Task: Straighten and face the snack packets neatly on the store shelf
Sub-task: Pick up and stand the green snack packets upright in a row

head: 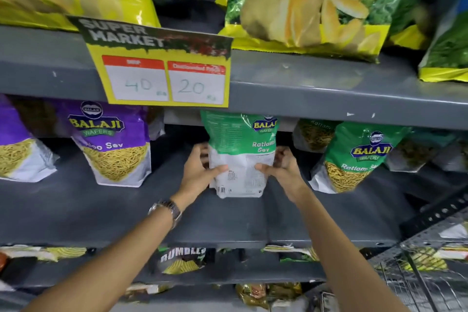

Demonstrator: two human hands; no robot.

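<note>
Both hands grip one green sev packet (pixel 240 152) on the middle shelf (pixel 101 210). The left hand (pixel 200 172) clasps its left edge, thumb across the front; the right hand (pixel 281 167) clasps its right edge the same way. The fingers of both hands are hidden behind the packet. The packet stands upright, its base on the shelf, its top cut off by the upper shelf (pixel 329 94). Its printed panel of fine text and barcodes faces out; the text is too blurred to read.

A watch (pixel 168 209) sits on the left wrist. A purple packet (pixel 111 144) leans to the left, and a second green packet (pixel 354 157) tilts to the right. A yellow price tag (pixel 162 68) hangs from the upper shelf, showing 40 and 20. Chip bags (pixel 304 5) above are cropped. The shelving is grey metal. A wire basket (pixel 430 273) shows at lower right.
</note>
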